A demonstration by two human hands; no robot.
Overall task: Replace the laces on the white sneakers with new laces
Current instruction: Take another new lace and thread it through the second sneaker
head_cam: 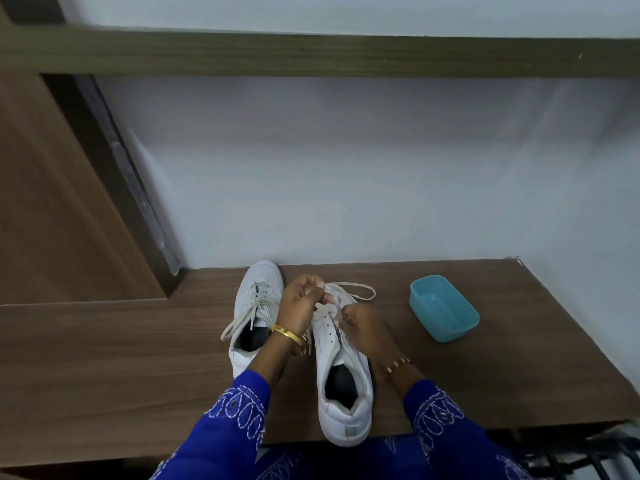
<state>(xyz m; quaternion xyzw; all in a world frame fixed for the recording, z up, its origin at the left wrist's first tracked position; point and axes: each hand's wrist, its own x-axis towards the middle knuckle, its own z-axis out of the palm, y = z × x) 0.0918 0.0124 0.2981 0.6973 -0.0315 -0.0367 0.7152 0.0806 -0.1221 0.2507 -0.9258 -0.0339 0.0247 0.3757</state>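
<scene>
White right sneaker (341,372) stands near you on the wooden desk (138,358); your left hand (300,303) and right hand (360,327) each pinch its lace (360,292). Laced left sneaker (254,313) sits beside it; teal tub (443,308) lies far right.

One head cam, wide-angle, looks down-fwd at desk (138,358); edges prob. distorted.

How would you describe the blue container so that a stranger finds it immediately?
Look at the brown wooden table against the white wall. To the right of both white sneakers stands the blue container, alone and open-topped. It is the only coloured, rectangular plastic thing there.
</scene>
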